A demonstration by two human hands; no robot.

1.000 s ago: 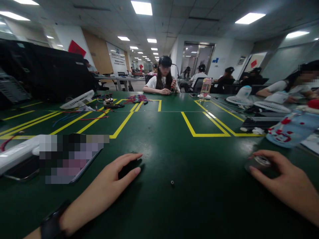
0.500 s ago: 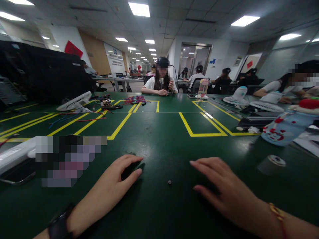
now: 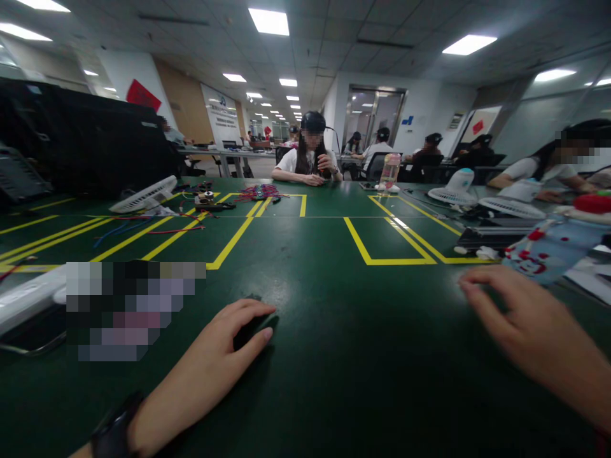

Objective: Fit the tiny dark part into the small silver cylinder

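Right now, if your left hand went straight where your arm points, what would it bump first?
The left hand would probably cross green tabletop, then meet the flat yellow tape first, though depth is unclear.

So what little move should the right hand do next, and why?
Probably lower the right hand gently to the green table before opening its grip. Its thumb and fingertips look drawn close together, and the tiny dark piece that lay mid-table a moment ago isn't there now. It may be pinched inside, though I can't see it, so a drop could lose it.
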